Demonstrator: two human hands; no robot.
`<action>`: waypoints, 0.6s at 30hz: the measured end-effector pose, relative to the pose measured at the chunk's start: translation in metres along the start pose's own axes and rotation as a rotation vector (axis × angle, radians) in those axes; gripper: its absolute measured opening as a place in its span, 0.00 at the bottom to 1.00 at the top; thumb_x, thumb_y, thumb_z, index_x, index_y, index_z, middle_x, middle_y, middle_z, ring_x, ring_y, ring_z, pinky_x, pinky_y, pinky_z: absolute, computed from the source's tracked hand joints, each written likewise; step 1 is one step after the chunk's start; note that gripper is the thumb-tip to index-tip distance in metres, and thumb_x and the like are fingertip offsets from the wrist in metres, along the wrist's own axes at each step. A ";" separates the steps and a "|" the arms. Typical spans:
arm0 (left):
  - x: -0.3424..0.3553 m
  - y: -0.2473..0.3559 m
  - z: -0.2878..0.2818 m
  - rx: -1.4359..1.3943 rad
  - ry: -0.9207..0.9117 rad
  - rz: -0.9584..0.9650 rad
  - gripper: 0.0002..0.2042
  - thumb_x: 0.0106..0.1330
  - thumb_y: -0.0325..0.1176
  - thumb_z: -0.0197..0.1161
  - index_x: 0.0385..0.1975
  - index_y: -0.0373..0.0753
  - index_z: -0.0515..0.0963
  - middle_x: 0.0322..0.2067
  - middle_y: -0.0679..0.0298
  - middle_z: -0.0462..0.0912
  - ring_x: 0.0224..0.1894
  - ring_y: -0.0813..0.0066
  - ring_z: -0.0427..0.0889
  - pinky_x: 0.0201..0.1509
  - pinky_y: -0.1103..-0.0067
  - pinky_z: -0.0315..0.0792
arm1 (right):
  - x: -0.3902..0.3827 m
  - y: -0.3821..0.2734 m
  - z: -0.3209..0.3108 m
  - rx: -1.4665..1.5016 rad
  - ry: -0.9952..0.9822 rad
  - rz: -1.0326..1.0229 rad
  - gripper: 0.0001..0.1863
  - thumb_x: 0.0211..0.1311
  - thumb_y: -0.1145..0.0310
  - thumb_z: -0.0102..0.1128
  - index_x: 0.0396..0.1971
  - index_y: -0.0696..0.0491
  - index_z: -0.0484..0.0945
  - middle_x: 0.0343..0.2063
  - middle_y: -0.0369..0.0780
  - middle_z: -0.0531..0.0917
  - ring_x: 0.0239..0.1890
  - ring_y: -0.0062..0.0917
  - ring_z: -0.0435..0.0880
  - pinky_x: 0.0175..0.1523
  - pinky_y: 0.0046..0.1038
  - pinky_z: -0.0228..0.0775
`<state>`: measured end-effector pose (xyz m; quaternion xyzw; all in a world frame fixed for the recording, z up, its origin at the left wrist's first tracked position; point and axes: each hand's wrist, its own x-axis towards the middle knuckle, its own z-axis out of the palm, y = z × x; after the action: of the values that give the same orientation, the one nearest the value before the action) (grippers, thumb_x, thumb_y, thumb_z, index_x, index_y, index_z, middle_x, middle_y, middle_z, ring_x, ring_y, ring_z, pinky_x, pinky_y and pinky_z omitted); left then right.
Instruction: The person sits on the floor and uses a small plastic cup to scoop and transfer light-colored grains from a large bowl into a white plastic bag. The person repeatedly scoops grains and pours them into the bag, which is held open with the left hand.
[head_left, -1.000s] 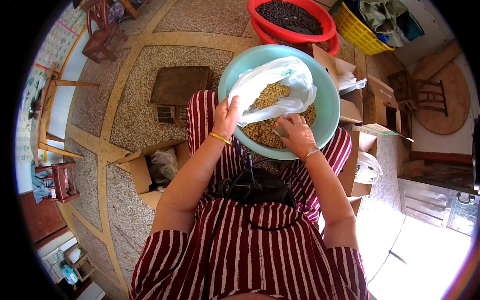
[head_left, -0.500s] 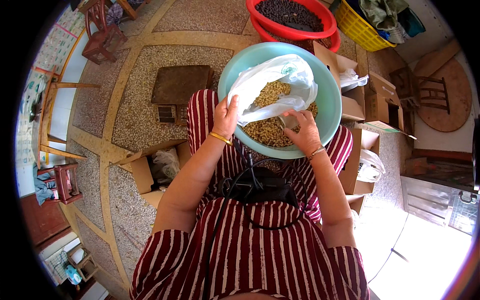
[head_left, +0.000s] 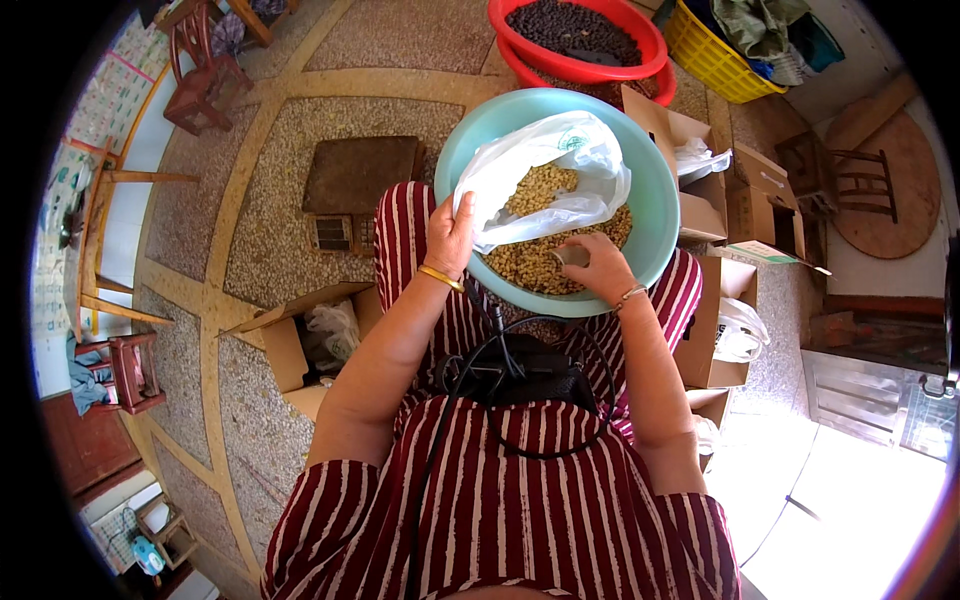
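A translucent white plastic bag [head_left: 590, 150] lies tilted in a pale turquoise basin [head_left: 660, 240], its mouth spread wide toward me. Inside it is a heap of small tan kernels or beans [head_left: 540, 188], and more of the same loose kernels [head_left: 525, 265] cover the basin's bottom. My left hand [head_left: 450, 235] is closed on the bag's left edge, thumb up along it. Over the loose kernels, my right hand [head_left: 602, 270] grips a small cup [head_left: 572, 257]; its fingers wrap the side, and its mouth faces left. How full the cup is, I cannot tell.
Beyond the basin stand stacked red basins [head_left: 650, 45] with dark round fruits or seeds, and a yellow basket [head_left: 715, 50]. Cardboard boxes [head_left: 710, 320] line the right; another box [head_left: 285, 350] sits at left. A low platform scale [head_left: 360, 180] rests on the floor.
My right hand has drawn back from the bag's lower lip toward me, and the cup now sits tipped over the loose kernels. My left hand keeps its hold on the bag.
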<state>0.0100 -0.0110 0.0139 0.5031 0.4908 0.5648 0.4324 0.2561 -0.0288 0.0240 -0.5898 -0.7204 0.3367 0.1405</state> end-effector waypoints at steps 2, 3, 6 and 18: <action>0.001 0.001 0.002 -0.008 0.010 0.010 0.18 0.66 0.43 0.48 0.40 0.32 0.73 0.26 0.67 0.75 0.29 0.83 0.70 0.33 0.85 0.67 | 0.004 0.014 0.003 0.139 -0.025 0.002 0.25 0.39 0.61 0.63 0.41 0.54 0.74 0.37 0.47 0.74 0.41 0.37 0.74 0.48 0.31 0.65; 0.001 0.000 0.002 -0.011 0.017 0.015 0.18 0.66 0.43 0.48 0.40 0.32 0.73 0.26 0.68 0.75 0.29 0.83 0.70 0.33 0.85 0.66 | 0.005 0.013 0.002 0.209 -0.041 0.001 0.25 0.39 0.61 0.64 0.41 0.55 0.74 0.36 0.46 0.75 0.41 0.35 0.75 0.48 0.30 0.65; 0.000 -0.003 0.000 0.007 0.013 -0.044 0.18 0.65 0.43 0.49 0.39 0.32 0.74 0.25 0.69 0.74 0.28 0.84 0.69 0.32 0.85 0.66 | 0.004 0.010 -0.005 0.372 -0.155 0.088 0.25 0.41 0.60 0.64 0.42 0.56 0.74 0.34 0.43 0.78 0.38 0.28 0.76 0.45 0.26 0.67; -0.001 0.002 0.002 0.010 0.013 -0.017 0.17 0.65 0.43 0.49 0.38 0.33 0.74 0.23 0.70 0.72 0.25 0.85 0.67 0.30 0.86 0.65 | -0.001 -0.005 -0.037 1.035 -0.189 0.186 0.24 0.54 0.66 0.57 0.50 0.60 0.65 0.36 0.37 0.75 0.33 0.19 0.76 0.36 0.20 0.71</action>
<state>0.0119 -0.0118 0.0155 0.4973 0.5007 0.5619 0.4316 0.2745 -0.0186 0.0549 -0.4719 -0.4144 0.7107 0.3170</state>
